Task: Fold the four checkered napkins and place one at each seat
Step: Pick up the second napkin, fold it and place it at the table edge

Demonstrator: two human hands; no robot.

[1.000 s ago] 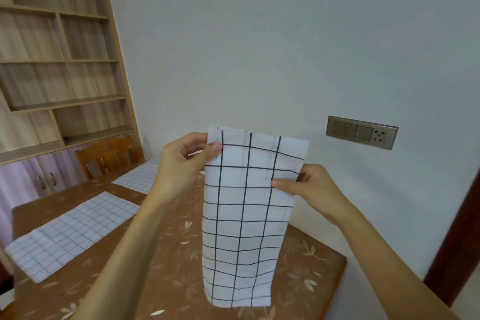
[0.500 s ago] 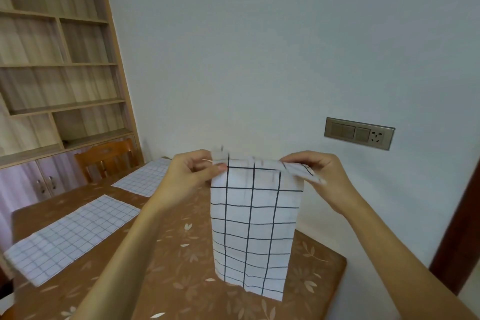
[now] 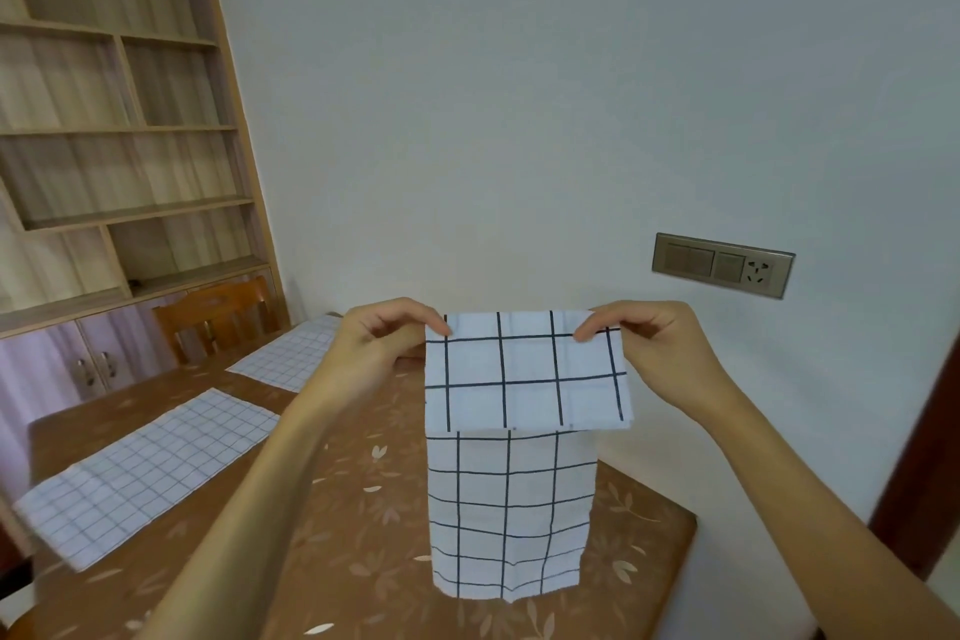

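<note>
From the head camera, the held napkin point(image 3: 524, 379) hangs in the air over the near right part of the table point(image 3: 363, 509), between the two raised hands. It is white cloth crossed by thin dark lines in a wide grid. Its top is doubled over, so a short flap hangs in front and a longer, slightly narrower length drops behind and below it. Whether the bottom edge touches the tabletop cannot be told.

The left hand point(image 3: 379, 343) pinches the top left corner between thumb and curled fingers. The right hand point(image 3: 660, 348) pinches the top right corner the same way, and the folded edge runs level between them.

Two more checkered cloths with a finer grid lie flat along the table's left side, the nearer flat napkin point(image 3: 150, 468) and the farther flat napkin point(image 3: 296, 353), well apart from the held one. The table is brown with a pale leaf pattern. A wooden chair point(image 3: 218, 312) stands at its far end before a shelf unit point(image 3: 119, 120), and a switch plate point(image 3: 722, 264) sits on the wall to the right.
</note>
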